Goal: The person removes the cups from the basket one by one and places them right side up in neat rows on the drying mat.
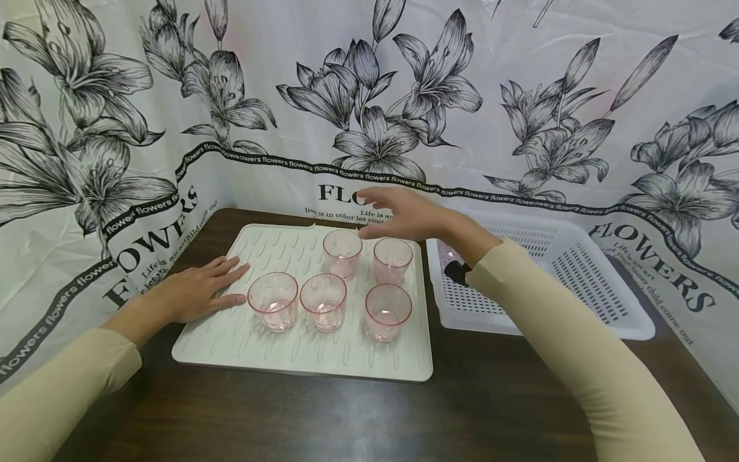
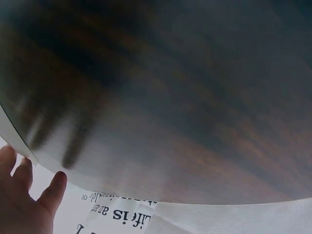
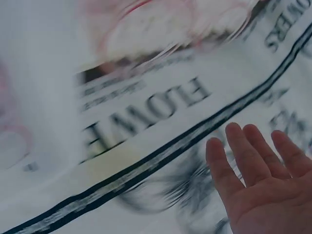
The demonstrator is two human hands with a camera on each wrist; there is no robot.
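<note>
Several clear pink-rimmed glasses stand upright on a white ridged drying mat (image 1: 237, 350). Along the front are a left glass (image 1: 274, 301), a middle glass (image 1: 323, 303) and a right glass (image 1: 389, 312). Behind them stand a back-left glass (image 1: 342, 254) and a back-right glass (image 1: 392, 260). My left hand (image 1: 199, 289) rests at the mat's left edge, fingers spread, beside the left glass. Above the two back glasses hovers my right hand (image 1: 398, 212), holding nothing, its fingers extended in the right wrist view. The left wrist view shows mostly dark tabletop.
A white perforated plastic basket (image 1: 629, 324) stands right of the mat, partly behind my right forearm. Something pinkish (image 1: 446, 251) shows inside its left end. Flower-printed white cloth (image 1: 260, 186) hangs behind and on both sides of the dark wooden table (image 1: 346, 417).
</note>
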